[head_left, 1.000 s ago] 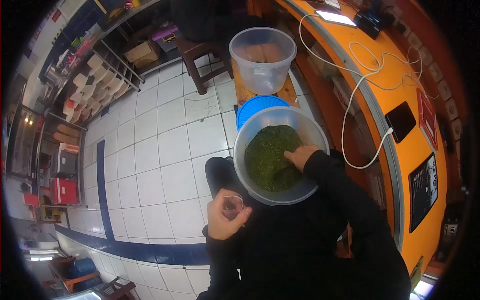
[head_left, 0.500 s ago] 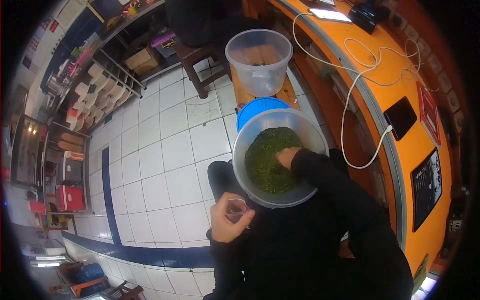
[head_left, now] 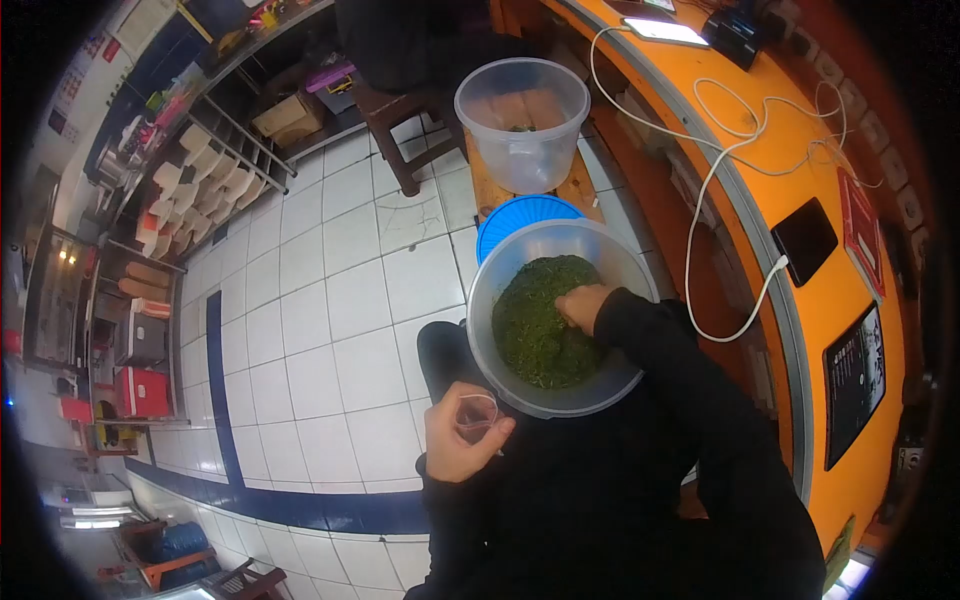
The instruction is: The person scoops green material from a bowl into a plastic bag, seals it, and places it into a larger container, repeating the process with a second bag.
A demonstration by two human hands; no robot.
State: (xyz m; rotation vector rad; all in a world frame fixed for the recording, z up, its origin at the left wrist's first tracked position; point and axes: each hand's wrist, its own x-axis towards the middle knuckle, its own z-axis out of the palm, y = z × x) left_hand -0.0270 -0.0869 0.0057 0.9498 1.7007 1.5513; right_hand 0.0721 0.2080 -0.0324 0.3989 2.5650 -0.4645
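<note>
My left hand (head_left: 462, 437) is wrapped around a small see-through plastic cup (head_left: 476, 412), its open mouth facing up, just left of a large translucent tub (head_left: 632, 262) on my lap. Inside the tub lies a heap of finely chopped green leaves (head_left: 538, 335). Reaching in from the right, my right hand (head_left: 588, 306) has its fingers bent together in the heap, their tips buried in the green. A blue ribbed lid (head_left: 515, 218) sits partly under the tub's far rim.
Beyond the lid, a second clear tub (head_left: 525, 155) with a few green bits stands on a wooden bench (head_left: 487, 185). Along the right runs an orange counter (head_left: 765, 190) with a white cable (head_left: 700, 215), phone (head_left: 805, 242) and tablet (head_left: 855, 385). A dark-clothed person (head_left: 385, 45) sits ahead.
My right hand has shifted slightly up in the chopped leaves, and its wrist has lifted a little. My left hand keeps its hold on the cup, almost unmoved.
</note>
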